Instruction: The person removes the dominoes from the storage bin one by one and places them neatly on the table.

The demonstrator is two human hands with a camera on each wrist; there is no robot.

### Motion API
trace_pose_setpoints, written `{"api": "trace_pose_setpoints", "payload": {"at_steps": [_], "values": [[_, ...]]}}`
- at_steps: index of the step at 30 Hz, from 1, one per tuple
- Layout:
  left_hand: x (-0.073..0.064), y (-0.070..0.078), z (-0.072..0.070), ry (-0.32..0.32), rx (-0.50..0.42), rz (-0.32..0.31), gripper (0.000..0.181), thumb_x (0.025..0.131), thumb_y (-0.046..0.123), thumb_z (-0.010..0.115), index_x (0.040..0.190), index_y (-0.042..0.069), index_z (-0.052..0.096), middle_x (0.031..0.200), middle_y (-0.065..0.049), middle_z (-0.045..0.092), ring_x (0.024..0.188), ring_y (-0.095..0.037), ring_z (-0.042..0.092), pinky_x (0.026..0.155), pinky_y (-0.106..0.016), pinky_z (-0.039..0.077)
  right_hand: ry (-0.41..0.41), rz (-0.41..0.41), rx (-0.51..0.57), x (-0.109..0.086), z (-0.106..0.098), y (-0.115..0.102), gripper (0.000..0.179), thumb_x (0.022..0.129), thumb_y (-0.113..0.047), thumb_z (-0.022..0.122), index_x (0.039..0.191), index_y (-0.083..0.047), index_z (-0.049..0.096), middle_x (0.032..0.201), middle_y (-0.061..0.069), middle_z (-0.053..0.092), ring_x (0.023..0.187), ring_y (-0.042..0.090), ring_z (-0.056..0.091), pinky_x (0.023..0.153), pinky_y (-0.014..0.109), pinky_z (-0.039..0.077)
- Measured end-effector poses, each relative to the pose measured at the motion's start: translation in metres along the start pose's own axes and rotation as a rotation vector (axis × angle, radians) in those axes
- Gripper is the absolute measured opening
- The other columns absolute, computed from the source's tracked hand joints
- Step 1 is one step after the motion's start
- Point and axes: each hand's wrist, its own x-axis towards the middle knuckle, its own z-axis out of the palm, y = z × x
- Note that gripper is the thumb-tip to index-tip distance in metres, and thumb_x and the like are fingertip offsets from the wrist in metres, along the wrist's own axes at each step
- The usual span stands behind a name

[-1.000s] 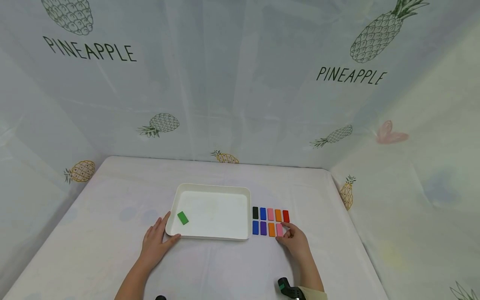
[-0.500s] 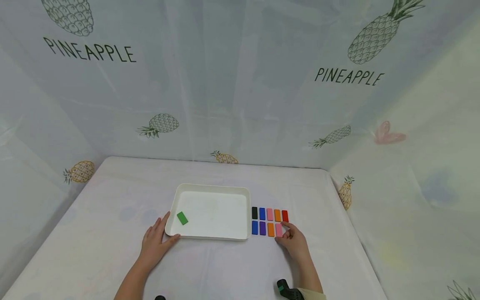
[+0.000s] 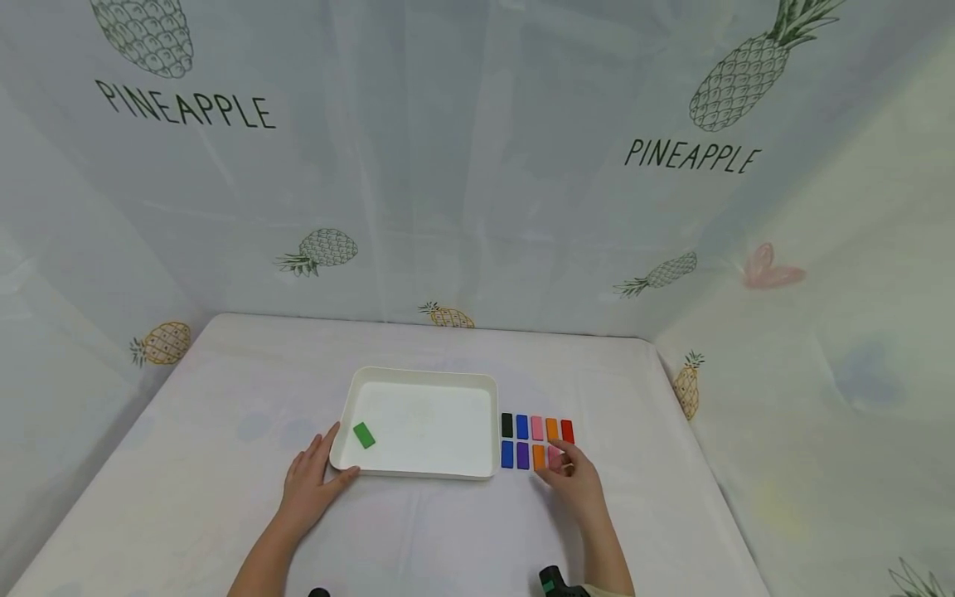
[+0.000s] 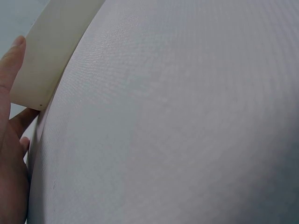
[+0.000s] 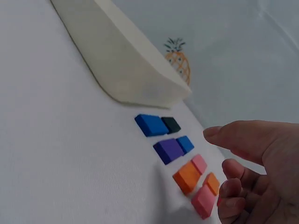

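Observation:
In the head view, a shallow white tray (image 3: pixel 421 476) lies on the table with one small green block (image 3: pixel 365 435) inside, near its left end. My left hand (image 3: pixel 307 481) touches the tray's front left corner, thumb along the front side and fingers spread by the left side. Two rows of coloured blocks stand right of the tray. Over the front row hovers my right hand (image 3: pixel 582 489), thumb and index finger apart around the orange block (image 3: pixel 539 458). The pink block (image 5: pixel 204 201) beside it is partly covered in the head view. Nothing shows between the right fingertips.
The back row holds a black block (image 3: pixel 507 425), a blue one, a pink one, an orange one and a red block (image 3: pixel 568 432). A blue block (image 3: pixel 507 454) and a purple block (image 3: pixel 523 456) lie in front, close to the tray. Pineapple-printed cloth (image 3: pixel 448 166) hangs behind the table.
My right hand has shifted left, from the front pink block to the front orange one. The left hand, the tray and the blocks stay put.

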Motion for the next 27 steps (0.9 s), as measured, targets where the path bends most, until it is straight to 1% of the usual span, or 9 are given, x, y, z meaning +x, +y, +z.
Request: {"api": "trace_pose_setpoints", "payload": {"at_steps": [4,8,13,17,24,27], "values": [[-0.001,0.000,-0.002,0.006,-0.003,0.005,0.084,0.088,0.040,0.070,0.151,0.005,0.028,0.150,-0.029,0.033,0.140,-0.048,0.018,0.110,-0.064,0.008,-0.039,-0.061,0.028,-0.007,0.013,-0.016,0.053,0.079,-0.008,0.080,0.128,-0.007,0.061,0.086,0.006,0.052,0.076,0.020,0.050,0.057,0.021,0.046],[0.000,-0.001,-0.001,0.002,0.002,0.003,0.083,0.088,0.039,0.070,0.151,0.005,0.028,0.150,-0.028,0.032,0.140,-0.048,0.018,0.110,-0.064,0.007,-0.104,-0.130,0.065,-0.013,0.028,-0.026,0.052,0.078,-0.007,0.080,0.126,-0.006,0.061,0.083,0.006,0.053,0.072,0.019,0.050,0.055,0.020,0.046],[0.001,-0.003,0.002,0.011,0.008,0.017,0.083,0.087,0.039,0.070,0.151,0.005,0.029,0.150,-0.029,0.033,0.139,-0.048,0.020,0.110,-0.064,0.008,-0.185,-0.200,0.106,-0.019,0.048,-0.037,0.050,0.079,-0.008,0.080,0.126,-0.005,0.062,0.085,0.005,0.055,0.072,0.019,0.051,0.056,0.019,0.047],[0.001,-0.003,0.002,0.014,0.006,0.019,0.083,0.087,0.039,0.070,0.151,0.005,0.029,0.149,-0.029,0.033,0.139,-0.048,0.019,0.110,-0.064,0.008,-0.236,-0.237,0.131,-0.023,0.060,-0.049,0.049,0.080,-0.010,0.079,0.125,-0.005,0.062,0.087,0.004,0.057,0.074,0.018,0.051,0.058,0.018,0.047],[0.001,-0.003,0.002,0.013,0.007,0.018,0.084,0.087,0.039,0.070,0.151,0.004,0.028,0.149,-0.030,0.033,0.139,-0.049,0.019,0.110,-0.064,0.008,-0.273,-0.283,0.131,-0.025,0.073,-0.067,0.046,0.081,-0.011,0.079,0.124,-0.006,0.063,0.088,0.002,0.059,0.074,0.015,0.052,0.057,0.017,0.046],[0.000,-0.003,0.002,0.017,0.006,0.023,0.084,0.087,0.039,0.070,0.151,0.004,0.029,0.149,-0.030,0.034,0.139,-0.049,0.020,0.110,-0.064,0.008,-0.301,-0.307,0.146,-0.025,0.079,-0.075,0.046,0.081,-0.011,0.079,0.123,-0.005,0.063,0.087,0.001,0.060,0.074,0.014,0.052,0.057,0.017,0.045]]}}
